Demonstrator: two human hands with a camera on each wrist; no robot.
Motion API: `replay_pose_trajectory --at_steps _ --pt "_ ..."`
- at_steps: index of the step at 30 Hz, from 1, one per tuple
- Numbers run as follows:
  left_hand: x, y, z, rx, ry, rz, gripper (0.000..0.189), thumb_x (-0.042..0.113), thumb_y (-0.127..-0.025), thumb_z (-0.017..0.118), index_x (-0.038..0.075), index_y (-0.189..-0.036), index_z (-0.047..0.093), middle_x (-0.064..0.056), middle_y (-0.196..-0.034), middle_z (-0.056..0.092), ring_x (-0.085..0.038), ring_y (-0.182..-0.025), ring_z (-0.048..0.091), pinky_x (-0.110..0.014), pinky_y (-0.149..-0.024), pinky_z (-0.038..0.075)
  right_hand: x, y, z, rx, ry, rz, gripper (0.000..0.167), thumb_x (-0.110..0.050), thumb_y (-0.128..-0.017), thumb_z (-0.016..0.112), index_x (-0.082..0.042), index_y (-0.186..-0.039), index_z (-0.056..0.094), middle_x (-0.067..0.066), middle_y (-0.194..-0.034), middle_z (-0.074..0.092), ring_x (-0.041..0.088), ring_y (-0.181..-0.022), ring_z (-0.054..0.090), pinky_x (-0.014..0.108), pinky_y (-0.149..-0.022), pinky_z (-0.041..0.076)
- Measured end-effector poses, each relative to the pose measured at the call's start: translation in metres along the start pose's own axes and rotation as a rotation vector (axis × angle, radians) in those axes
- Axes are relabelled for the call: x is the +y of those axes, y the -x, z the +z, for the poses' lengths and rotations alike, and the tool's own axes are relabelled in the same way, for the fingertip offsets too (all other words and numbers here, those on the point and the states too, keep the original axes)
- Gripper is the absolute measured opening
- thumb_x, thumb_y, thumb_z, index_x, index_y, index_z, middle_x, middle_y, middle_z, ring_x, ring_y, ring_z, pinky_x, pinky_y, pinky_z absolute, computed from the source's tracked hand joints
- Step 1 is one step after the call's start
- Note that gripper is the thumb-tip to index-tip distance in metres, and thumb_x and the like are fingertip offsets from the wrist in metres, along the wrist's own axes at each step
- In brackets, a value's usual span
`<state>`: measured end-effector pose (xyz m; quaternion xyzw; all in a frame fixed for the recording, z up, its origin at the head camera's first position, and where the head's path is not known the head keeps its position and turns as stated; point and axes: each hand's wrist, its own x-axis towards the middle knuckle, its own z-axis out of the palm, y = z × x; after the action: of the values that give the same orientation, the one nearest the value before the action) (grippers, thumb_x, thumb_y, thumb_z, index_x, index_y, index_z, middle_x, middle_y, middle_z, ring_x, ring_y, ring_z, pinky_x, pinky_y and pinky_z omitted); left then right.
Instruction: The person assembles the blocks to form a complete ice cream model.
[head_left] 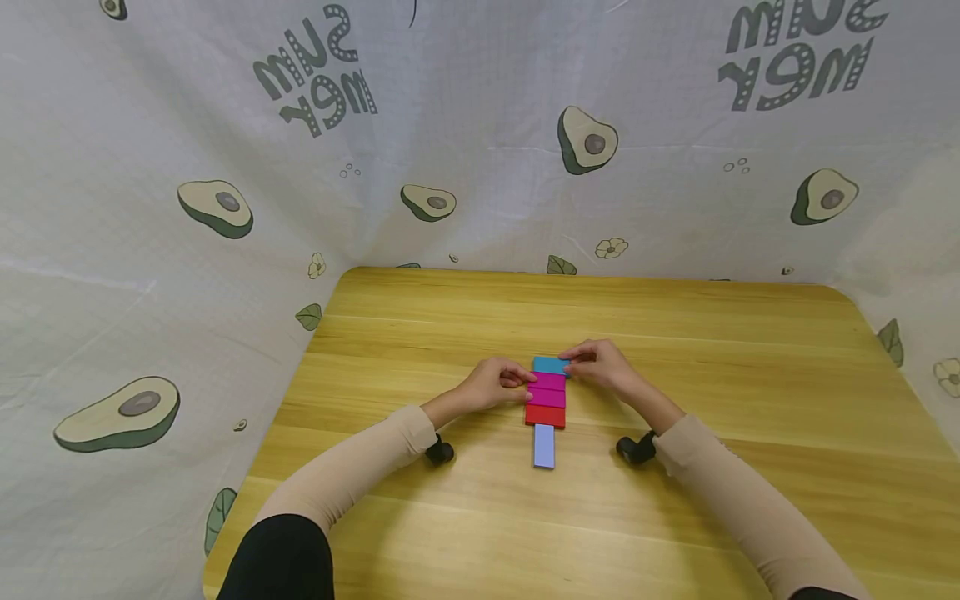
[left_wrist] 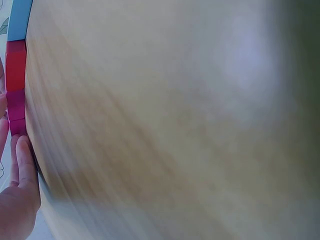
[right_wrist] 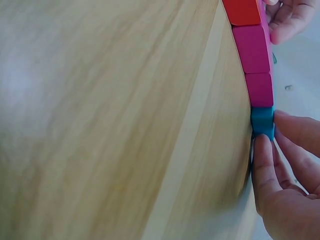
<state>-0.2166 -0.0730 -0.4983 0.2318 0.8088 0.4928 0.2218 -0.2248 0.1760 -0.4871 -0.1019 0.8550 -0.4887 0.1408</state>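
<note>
A row of flat blocks lies on the wooden table [head_left: 675, 517]. From far to near it has a blue block [head_left: 550, 365], two magenta blocks [head_left: 547, 381], a red block [head_left: 545, 416] and a light blue block [head_left: 544, 447], whose long side points toward me. My right hand [head_left: 602, 367] pinches the blue block at its right end between thumb and fingers, as the right wrist view also shows. At the left ends of the magenta blocks, my left hand [head_left: 491, 385] touches them with thumb and index fingertips. In the left wrist view its fingers [left_wrist: 26, 165] hide the blue block.
A white cloth [head_left: 480, 108] printed with avocados and mirrored letters hangs behind the table and at its sides. Black wrist cameras, one under the left wrist [head_left: 440, 452] and one under the right [head_left: 636, 449], sit close above the tabletop.
</note>
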Motion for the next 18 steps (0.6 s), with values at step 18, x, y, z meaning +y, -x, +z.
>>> replay_pose_trajectory --at_steps 18 --pt "-0.0014 -0.0007 -0.0016 -0.001 0.000 0.007 0.026 0.007 -0.089 0.076 0.002 -0.114 0.073 -0.008 -0.119 0.069 -0.012 -0.104 0.063 -0.019 -0.090 0.052 -0.0019 -0.0022 0.0028 -0.009 -0.010 0.000 0.025 0.000 -0.093 0.068 0.013 -0.114 0.068 0.025 -0.110 0.065 0.026 -0.092 0.058 0.018 -0.071 0.050"
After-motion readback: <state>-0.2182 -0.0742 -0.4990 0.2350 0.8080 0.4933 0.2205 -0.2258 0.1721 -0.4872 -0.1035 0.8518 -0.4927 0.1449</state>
